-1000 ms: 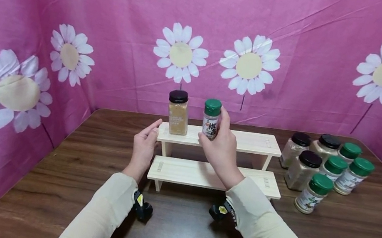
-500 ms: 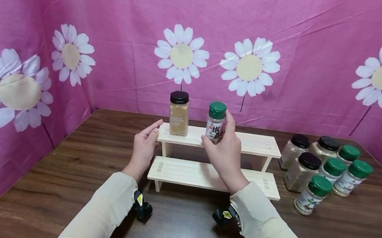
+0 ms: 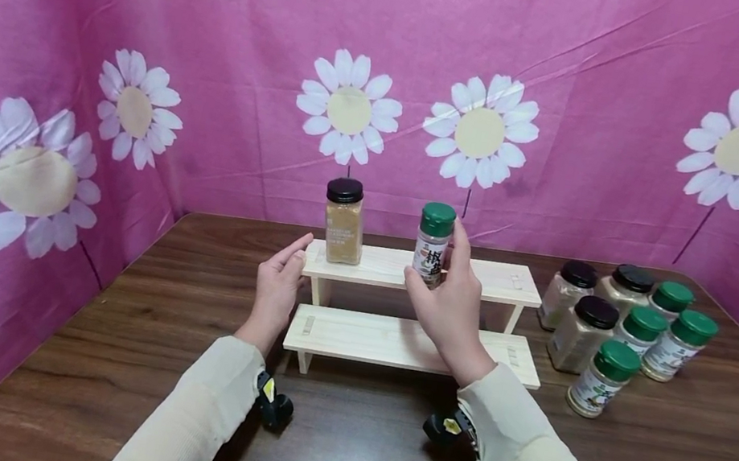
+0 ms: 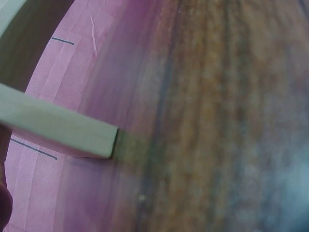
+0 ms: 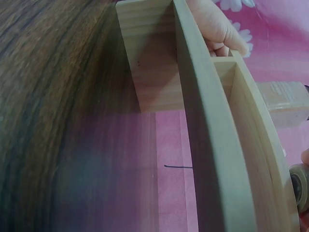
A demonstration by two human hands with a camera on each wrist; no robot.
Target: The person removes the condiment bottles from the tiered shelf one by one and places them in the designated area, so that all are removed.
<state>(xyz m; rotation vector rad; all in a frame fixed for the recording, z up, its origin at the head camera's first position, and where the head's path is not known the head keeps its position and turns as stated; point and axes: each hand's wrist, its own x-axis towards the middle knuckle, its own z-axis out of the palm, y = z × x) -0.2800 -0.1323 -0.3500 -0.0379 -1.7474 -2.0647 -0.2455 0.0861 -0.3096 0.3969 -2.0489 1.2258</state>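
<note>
A two-tier wooden rack [image 3: 352, 335] stands on the table. My left hand [image 3: 276, 288] pinches the left end of its upper shelf; in the right wrist view that hand [image 5: 215, 24] has its fingertips at the shelf's corner. Between the thumb and fingers of my right hand [image 3: 449, 313] is a small round spice jar [image 3: 427, 255] with a green cap, upright, its base right at the upper shelf near the middle. To its left, a square spice jar [image 3: 343, 234] with a black lid and yellowish powder sits on the same shelf. Only this jar's lower part [image 5: 285, 104] shows in the right wrist view.
Right of the rack, several more spice jars stand grouped on the dark wood table [image 3: 136, 355]; one is a black-lidded square jar [image 3: 581, 339], and a green-capped jar [image 3: 596, 387] stands nearest the front. A pink cloth [image 3: 248, 80] with daisies hangs behind.
My right hand has slid the green-capped spice jar to the right along the upper shelf, widening the gap from the black-lidded jar. The left hand keeps its place at the shelf's end.
</note>
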